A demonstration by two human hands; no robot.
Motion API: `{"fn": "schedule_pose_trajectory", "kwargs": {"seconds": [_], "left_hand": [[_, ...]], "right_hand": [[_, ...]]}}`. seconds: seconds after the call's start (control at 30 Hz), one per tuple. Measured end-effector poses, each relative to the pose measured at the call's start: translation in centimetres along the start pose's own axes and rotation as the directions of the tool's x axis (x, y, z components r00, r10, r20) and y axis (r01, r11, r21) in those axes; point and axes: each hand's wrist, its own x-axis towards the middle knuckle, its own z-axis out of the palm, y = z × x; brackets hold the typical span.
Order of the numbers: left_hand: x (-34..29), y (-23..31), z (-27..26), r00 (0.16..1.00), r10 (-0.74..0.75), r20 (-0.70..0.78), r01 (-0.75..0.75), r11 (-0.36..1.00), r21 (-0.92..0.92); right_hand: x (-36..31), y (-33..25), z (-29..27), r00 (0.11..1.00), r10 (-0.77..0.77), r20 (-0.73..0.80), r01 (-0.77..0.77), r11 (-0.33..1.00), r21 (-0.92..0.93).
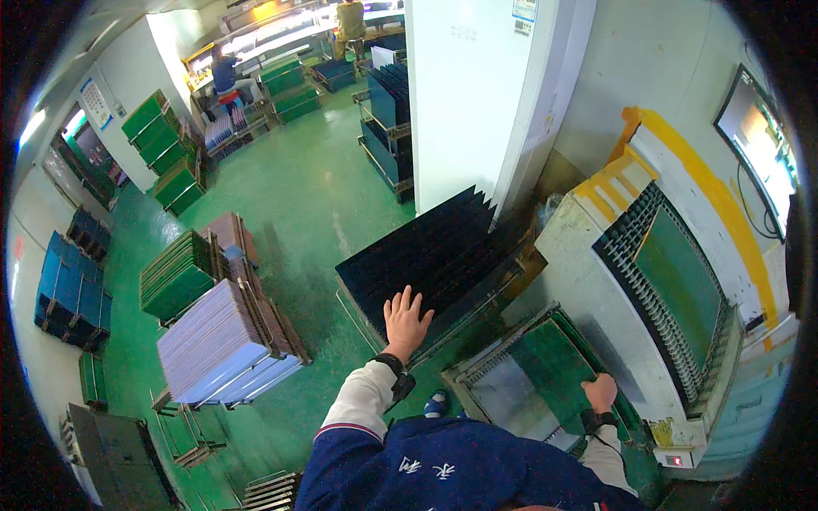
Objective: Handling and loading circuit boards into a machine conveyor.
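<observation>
Resting flat with its fingers spread, the left hand (406,319) lies on the near edge of a rack of dark panels (430,251) standing upright in close rows on a low cart; it grips nothing. The right hand (600,393) is curled over the near right edge of a green circuit board (554,366) that lies in the metal infeed tray (503,396) of a white machine (588,281), its fingers closed on the board's rim. Both wrists carry dark bands, and the sleeves are white above a navy jacket. To the right, the machine's slotted conveyor (656,302) holds another green board (682,277). On the green floor (298,196) to the left stand a stack of pale lilac panels (217,341), a stack of green boards (175,277) and blue crates (72,294). Far off, 2 people work at lit benches. A screen (758,149) hangs on the right wall.
</observation>
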Motion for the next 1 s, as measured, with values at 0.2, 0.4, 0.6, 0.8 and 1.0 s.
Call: {"fn": "schedule_pose_trajectory", "kwargs": {"seconds": [0.2, 0.4, 0.6, 0.8, 1.0], "left_hand": [[-0.1, -0.4, -0.1, 1.0, 0.004, -0.021, -0.004, 1.0, 0.005], [0.1, -0.1, 0.3, 1.0, -0.001, -0.006, 0.001, 1.0, 0.007], [0.2, -0.3, 0.3, 1.0, 0.0, 0.018, 0.0, 1.0, 0.01], [0.0, 0.0, 0.0, 0.999, -0.001, 0.038, 0.001, 1.0, 0.02], [-0.4, 0.2, 0.4, 1.0, 0.003, 0.019, -0.003, 1.0, 0.028]], "right_hand": [[-0.3, -1.3, -1.1, 0.998, 0.038, 0.059, -0.042, 0.996, 0.08], [-0.4, 0.1, -0.3, 0.999, -0.011, 0.043, 0.007, 0.995, 0.096], [0.1, 0.0, 0.0, 1.0, 0.005, 0.029, -0.007, 0.999, 0.052], [-0.6, -0.5, -0.5, 0.998, 0.039, 0.042, -0.04, 0.999, 0.015], [-0.3, 0.3, 0.4, 0.999, 0.007, 0.034, -0.008, 1.0, 0.03]]}}
